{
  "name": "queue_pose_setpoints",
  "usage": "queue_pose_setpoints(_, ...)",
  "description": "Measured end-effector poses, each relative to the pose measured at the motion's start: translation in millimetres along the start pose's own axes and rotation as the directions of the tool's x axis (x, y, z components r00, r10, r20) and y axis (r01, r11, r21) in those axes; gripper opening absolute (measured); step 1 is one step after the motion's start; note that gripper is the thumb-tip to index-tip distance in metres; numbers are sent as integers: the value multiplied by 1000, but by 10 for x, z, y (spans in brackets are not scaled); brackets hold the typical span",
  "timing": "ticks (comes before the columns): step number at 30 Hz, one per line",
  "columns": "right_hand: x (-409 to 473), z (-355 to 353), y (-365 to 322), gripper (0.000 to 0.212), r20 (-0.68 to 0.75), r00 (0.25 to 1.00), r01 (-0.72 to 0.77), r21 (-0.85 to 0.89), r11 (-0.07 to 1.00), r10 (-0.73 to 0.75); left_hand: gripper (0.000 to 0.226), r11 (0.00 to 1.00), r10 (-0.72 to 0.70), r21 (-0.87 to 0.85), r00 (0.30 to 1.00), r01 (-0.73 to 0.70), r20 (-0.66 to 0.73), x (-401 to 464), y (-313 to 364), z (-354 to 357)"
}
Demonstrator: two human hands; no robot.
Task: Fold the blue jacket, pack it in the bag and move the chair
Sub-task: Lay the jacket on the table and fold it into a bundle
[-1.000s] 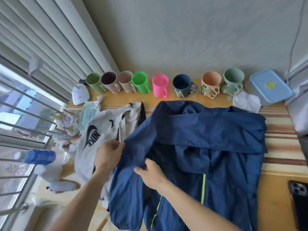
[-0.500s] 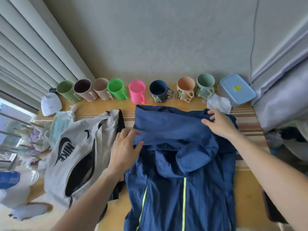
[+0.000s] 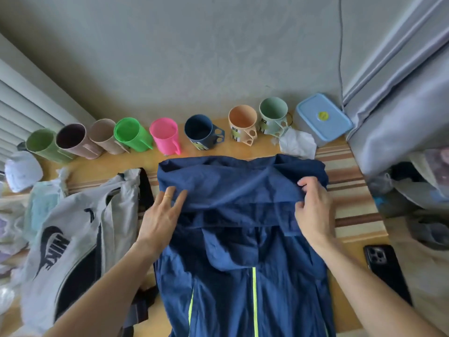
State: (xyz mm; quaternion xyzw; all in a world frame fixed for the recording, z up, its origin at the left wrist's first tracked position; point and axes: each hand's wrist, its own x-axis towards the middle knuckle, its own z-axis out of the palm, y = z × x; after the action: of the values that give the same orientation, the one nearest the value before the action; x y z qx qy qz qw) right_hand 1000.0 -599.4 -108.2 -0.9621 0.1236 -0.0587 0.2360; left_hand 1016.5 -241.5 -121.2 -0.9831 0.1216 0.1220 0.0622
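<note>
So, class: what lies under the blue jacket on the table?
Under the blue jacket a striped mat shows at its right edge, on the wooden table. How far the mat reaches beneath is covered.

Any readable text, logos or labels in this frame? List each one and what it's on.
"NIKE", with the swoosh logo, in dark print on the grey fabric bag; it reads rotated from this view.
Round yellow sticker on the lid of the light blue plastic food container: print too small to read.
Labels on the navy mug, the peach mug and the pale green mug: blurred, unreadable.
Nothing legible on the blue jacket.
</note>
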Motion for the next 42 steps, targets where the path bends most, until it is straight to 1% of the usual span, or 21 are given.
queue_pose_setpoints(1,137,-120,20,54,-72,990,118,-60,991,-122,99,999,6,53,1000,-6,-7,-10,-38,-10)
queue_pose_setpoints(3,348,-279,99,54,-113,955,248,-197,948,-274,103,991,43,124,999,-47,33,-41,-72,-3)
queue_pose_setpoints(6,413,-205,312,50,68,942,330,-371,868,-329,97,986,31,158,993,-48,114,-56,-48,91)
queue_pose_setpoints(7,369,-136,390,50,187,935,354,-415,838,-302,95,986,-7,167,988,-19,153,-63,-32,112)
queue_pose_setpoints(9,223,-7,542,53,392,902,356,-431,829,-183,97,996,-47,82,984,34,172,-80,9,101)
queue_pose_setpoints(10,141,35,564,55,430,895,316,-416,853,-122,97,1000,-29,2,992,29,125,-90,34,85)
queue_pose_setpoints(13,-114,208,465,62,330,936,227,-292,929,-125,78,979,107,-166,989,-123,-100,-78,185,170)
queue_pose_setpoints(14,-172,283,410,63,358,927,226,-300,927,-110,70,973,133,-176,985,-151,-112,-53,238,234)
queue_pose_setpoints(17,-306,500,361,69,576,814,196,-392,899,74,70,988,104,-121,993,-97,51,-27,331,476)
queue_pose_setpoints(18,-377,530,348,68,566,820,173,-384,907,83,71,990,80,-118,995,-73,57,-58,346,535)
queue_pose_setpoints(20,-595,506,272,67,444,896,146,-307,940,5,68,988,42,-151,999,-45,-22,-206,406,549)
queue_pose_setpoints(23,-1195,453,256,64,278,954,183,-246,952,-111,68,968,115,-207,984,-142,-136,-670,557,529)
queue_pose_setpoints(25,-1687,440,369,62,286,956,143,-259,955,-66,68,951,166,-237,976,-197,-144,-1064,642,600)
queue_pose_setpoints(28,-2378,428,660,63,343,938,80,-352,933,49,67,957,135,-249,988,-148,-69,-1634,690,864)
queue_pose_setpoints(30,-2777,403,811,63,394,918,128,-400,907,45,66,965,83,-246,996,-86,-24,-1981,699,1023)
queue_pose_setpoints(32,-3044,340,905,60,386,923,150,-368,918,3,65,968,45,-246,999,-46,-11,-2267,716,1130)
queue_pose_setpoints(33,-3138,300,934,58,338,941,109,-325,939,8,65,968,18,-251,1000,-22,-17,-2405,735,1172)
queue_pose_setpoints(35,-3271,228,971,53,172,978,-78,-228,971,119,62,949,-80,-308,996,64,-39,-2659,793,1233)
queue_pose_setpoints(37,-3382,218,1089,52,83,959,-265,-82,961,272,52,878,-211,-450,976,166,-52,-2882,876,1234)
queue_pose_setpoints(39,-3463,255,1211,44,156,909,-404,112,908,386,42,755,-322,-609,947,244,-19,-3025,959,1201)
queue_pose_setpoints(42,-3525,242,1272,30,282,876,-461,252,851,391,41,577,-404,-741,909,343,106,-3141,1012,1176)
